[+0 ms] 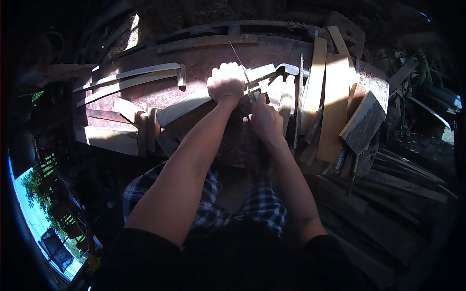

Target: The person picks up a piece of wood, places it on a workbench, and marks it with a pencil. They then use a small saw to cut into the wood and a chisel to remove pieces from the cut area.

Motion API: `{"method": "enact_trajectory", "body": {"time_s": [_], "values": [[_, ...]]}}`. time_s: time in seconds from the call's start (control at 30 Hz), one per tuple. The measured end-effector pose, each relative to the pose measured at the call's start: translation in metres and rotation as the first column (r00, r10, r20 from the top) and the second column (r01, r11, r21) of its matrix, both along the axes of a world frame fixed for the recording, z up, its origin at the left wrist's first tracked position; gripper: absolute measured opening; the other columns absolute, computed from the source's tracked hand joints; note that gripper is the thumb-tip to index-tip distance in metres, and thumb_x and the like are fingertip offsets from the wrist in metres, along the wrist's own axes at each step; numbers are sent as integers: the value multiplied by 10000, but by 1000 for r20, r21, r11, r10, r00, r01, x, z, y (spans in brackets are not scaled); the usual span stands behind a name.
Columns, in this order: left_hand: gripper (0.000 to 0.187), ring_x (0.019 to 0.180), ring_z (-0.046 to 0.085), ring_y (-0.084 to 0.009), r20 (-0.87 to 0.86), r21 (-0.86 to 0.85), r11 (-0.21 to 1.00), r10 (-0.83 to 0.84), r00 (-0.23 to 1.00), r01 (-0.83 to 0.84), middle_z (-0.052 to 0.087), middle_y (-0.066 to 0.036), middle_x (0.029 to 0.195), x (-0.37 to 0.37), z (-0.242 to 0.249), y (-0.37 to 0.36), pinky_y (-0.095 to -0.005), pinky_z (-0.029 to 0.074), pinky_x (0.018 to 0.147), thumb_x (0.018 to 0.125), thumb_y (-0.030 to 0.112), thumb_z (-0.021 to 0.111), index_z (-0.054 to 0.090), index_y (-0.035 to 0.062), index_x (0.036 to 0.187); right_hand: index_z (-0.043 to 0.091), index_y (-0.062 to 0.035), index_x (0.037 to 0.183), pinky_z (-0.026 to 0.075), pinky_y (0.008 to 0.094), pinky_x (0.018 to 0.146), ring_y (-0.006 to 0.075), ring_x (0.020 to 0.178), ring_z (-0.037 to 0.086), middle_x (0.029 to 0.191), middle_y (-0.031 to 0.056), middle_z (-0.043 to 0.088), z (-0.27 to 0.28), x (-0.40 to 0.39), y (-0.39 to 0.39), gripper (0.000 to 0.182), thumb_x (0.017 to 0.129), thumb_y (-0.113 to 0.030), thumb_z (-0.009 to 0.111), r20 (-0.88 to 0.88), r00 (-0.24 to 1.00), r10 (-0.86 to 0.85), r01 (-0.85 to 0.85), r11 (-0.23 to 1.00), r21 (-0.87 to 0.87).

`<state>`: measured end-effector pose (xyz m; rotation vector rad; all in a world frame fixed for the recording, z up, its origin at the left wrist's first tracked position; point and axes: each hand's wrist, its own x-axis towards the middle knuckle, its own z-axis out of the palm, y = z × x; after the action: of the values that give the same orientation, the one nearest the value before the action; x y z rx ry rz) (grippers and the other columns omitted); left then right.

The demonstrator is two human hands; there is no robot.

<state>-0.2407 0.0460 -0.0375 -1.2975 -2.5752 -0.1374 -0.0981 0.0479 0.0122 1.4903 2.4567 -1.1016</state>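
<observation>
A wooden piece (184, 107) lies slantwise across the workbench (204, 58). My left hand (226, 81) is closed over the wood, its fingers wrapped round it near the far end. Just right of it, my right hand (266, 118) is closed on the handle end of a thin-bladed tool that looks like a saw (239, 59). The thin blade points up and to the left, crossing the wood beside my left hand. Most of the handle is hidden by my fingers. The head of a hammer (287, 69) lies beyond my right hand.
Long planks (335, 106) and a dark board (364, 121) lie at the bench's right side. Thin strips (131, 75) and short blocks (127, 109) are on the left. Another long strip (208, 43) runs along the far edge. More timber (398, 184) is stacked at lower right.
</observation>
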Motion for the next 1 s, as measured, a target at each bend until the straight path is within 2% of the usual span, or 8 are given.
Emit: {"method": "enact_trajectory", "body": {"time_s": [0.2,0.27,0.33,0.43,0.6,0.77,0.83,1.0], "values": [[95,794,618,-235,18,-7,1000,8,1000,-8,594,-34,849,0,-3,0,-386,523,570,828,230,545,596,153,853,444,-19,983,526,524,698,423,775,679,750,263,663,-1,0,-1,166,933,-175,472,-12,1000,-8,8,1000,-2],[134,778,615,-237,-4,2,1000,28,1000,-28,604,-32,827,0,-6,1,-397,505,574,810,288,567,617,163,809,445,-19,982,526,523,697,422,775,680,750,263,663,-1,0,-1,166,935,-177,469,-10,1000,-11,11,1000,6],[140,780,617,-238,-4,-7,1000,30,1000,-30,606,-32,829,-1,-7,1,-398,507,579,813,293,566,619,163,813,472,-5,1023,504,535,716,438,811,660,804,265,667,-2,0,0,268,981,-268,445,5,1000,-23,23,999,-46],[141,800,622,-236,27,-31,999,33,999,-33,605,-35,850,0,-3,2,-396,521,588,833,285,553,609,157,845,447,-21,981,527,522,695,422,776,680,760,260,666,-1,1,0,171,944,-187,463,-4,1000,-10,10,1000,-6],[147,833,626,-233,48,-95,995,43,998,-38,607,-36,876,0,-2,1,-394,535,614,855,284,538,601,153,883,451,-20,981,528,521,697,422,779,681,769,260,668,-1,0,-1,176,952,-193,453,9,1000,-7,7,1000,-5],[136,794,618,-241,12,-39,999,34,999,-33,610,-28,843,2,0,1,-393,513,604,823,293,560,610,166,823,454,-21,977,526,523,697,418,781,682,774,261,669,-2,0,-1,186,959,-206,446,6,1000,-17,17,1000,-7],[136,789,617,-239,5,-36,999,38,999,-38,607,-25,837,0,-4,1,-393,511,601,824,294,560,611,168,820,457,-15,1021,517,526,691,430,789,667,779,256,667,-4,0,0,273,993,-285,424,24,1000,-12,12,1000,-9],[142,780,614,-234,-16,-42,999,8,1000,-9,600,-20,824,0,-3,1,-395,508,594,834,300,554,612,173,809,449,-24,974,525,522,686,422,783,679,774,255,669,14,11,-7,222,958,-244,472,22,1000,16,-16,1000,-14]]}}
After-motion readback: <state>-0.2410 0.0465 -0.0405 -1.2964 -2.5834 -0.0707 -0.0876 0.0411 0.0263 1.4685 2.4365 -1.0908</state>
